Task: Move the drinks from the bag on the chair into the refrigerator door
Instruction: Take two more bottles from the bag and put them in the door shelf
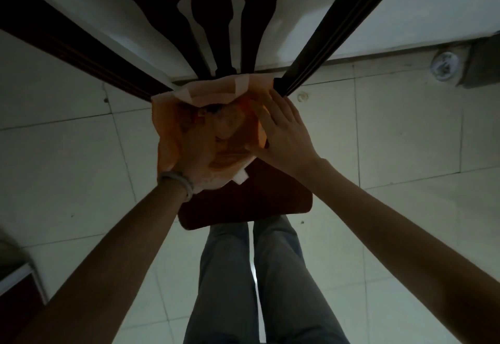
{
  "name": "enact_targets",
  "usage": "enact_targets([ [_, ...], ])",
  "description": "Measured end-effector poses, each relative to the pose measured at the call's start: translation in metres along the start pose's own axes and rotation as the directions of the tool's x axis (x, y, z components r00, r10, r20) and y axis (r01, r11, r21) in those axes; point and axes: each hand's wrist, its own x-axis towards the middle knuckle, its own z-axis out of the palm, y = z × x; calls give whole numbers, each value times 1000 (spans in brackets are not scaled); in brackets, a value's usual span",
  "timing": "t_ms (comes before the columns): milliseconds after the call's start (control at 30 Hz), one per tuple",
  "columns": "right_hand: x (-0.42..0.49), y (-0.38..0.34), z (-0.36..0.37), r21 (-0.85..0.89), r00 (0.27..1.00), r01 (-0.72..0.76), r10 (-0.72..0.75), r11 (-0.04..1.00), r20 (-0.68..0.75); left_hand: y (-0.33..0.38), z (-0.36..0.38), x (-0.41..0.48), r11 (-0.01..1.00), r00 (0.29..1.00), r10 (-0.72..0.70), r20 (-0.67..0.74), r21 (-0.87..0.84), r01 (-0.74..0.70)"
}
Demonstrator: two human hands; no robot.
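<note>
Chair-top bag (173, 138), right fingers (263, 116) spread against it

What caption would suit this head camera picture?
Left hand inside the orange bag on a dark chair; right hand holds its rim.

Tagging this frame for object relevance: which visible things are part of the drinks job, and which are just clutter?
Job:
orange bag
chair
left hand, inside the bag
right hand, on the bag's edge

Clutter:
round floor fitting
dark door frame
</note>
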Motion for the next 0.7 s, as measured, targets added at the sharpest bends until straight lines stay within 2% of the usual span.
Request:
enact_targets([
  [33,-1,-6,-2,41,1000,-16,16,999,-7,13,-15,-12,991,998,-29,-61,-130,20],
  [100,-1,-21,-10,167,998,-62,63,984,-1,37,-44,-33,989,987,-11,-161,-146,-12],
  [267,-7,-57,-38,552,991,-136,112,823,77,83,-94,-78,971,982,61,-176,-218,-100],
  [433,-7,-80,-56,663,989,-149,112,734,98,127,-103,-107,918,986,90,-138,-372,-136],
  [500,-9,-79,-66,704,988,-148,136,695,74,142,-99,-113,899,975,163,-154,-385,-211],
  [567,-13,-73,-71,703,986,-152,158,695,58,150,-97,-112,871,967,227,-118,-419,-255],
  [700,-20,-55,-77,707,973,-200,223,679,60,134,-112,-92,857,952,277,127,-480,-185],
])
